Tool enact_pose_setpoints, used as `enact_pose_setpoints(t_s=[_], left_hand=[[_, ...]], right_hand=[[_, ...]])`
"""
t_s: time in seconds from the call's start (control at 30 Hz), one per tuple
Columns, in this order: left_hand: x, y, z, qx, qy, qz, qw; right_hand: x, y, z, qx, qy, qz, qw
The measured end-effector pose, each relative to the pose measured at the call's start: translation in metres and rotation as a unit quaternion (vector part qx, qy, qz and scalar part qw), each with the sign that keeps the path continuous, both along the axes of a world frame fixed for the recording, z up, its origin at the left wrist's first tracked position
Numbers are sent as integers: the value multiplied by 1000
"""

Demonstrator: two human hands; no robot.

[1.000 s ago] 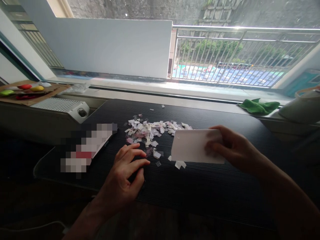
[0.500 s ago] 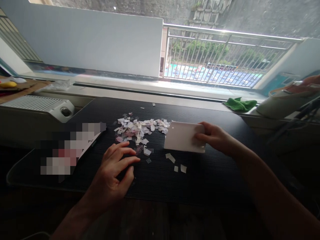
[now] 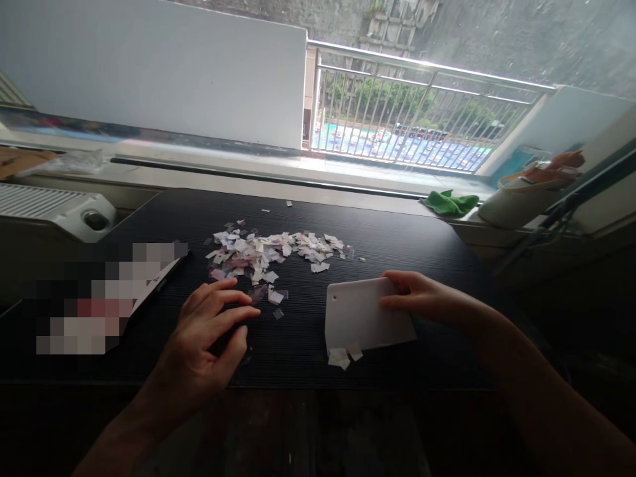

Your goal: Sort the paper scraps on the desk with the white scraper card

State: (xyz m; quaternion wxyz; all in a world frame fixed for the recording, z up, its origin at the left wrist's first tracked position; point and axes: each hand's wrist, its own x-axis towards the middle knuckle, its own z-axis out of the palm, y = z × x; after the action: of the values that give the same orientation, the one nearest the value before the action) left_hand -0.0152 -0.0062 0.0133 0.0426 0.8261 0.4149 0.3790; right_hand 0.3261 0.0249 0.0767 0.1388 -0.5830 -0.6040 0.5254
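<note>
My right hand [image 3: 417, 295] grips the edge of a stiff white sheet [image 3: 365, 315], thumb on its face; a small hole shows near the sheet's upper left corner. Several paper scraps [image 3: 340, 358] lie against the sheet's lower edge. My left hand [image 3: 206, 334] is open and holds nothing, its fingers apart and curved over the table near the scattered bits. Beyond the fingers spreads a pile of small white, pinkish and clear scraps [image 3: 248, 252]. A few loose pieces, such as a clear square [image 3: 278, 313], lie just right of the left fingertips.
The dark wood-grain table [image 3: 397, 232] stands against a window sill. On its left lies a pixelated item [image 3: 114, 298] with a pale edge. A white slatted appliance [image 3: 54, 205] stands at far left. A green cloth [image 3: 450, 202] and a pale pot [image 3: 511, 202] sit at back right.
The white sheet has moved toward me in my right hand, from beside the pile to the front scraps, which are now gathered at its lower edge. My left hand keeps its open pose.
</note>
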Motion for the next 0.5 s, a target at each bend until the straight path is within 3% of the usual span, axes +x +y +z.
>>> enact_pose_setpoints(t_s=[0.5], left_hand=[[0,2,1,14,8,-4,1000]], right_hand=[[12,-17,-5,-42,48,24,998]])
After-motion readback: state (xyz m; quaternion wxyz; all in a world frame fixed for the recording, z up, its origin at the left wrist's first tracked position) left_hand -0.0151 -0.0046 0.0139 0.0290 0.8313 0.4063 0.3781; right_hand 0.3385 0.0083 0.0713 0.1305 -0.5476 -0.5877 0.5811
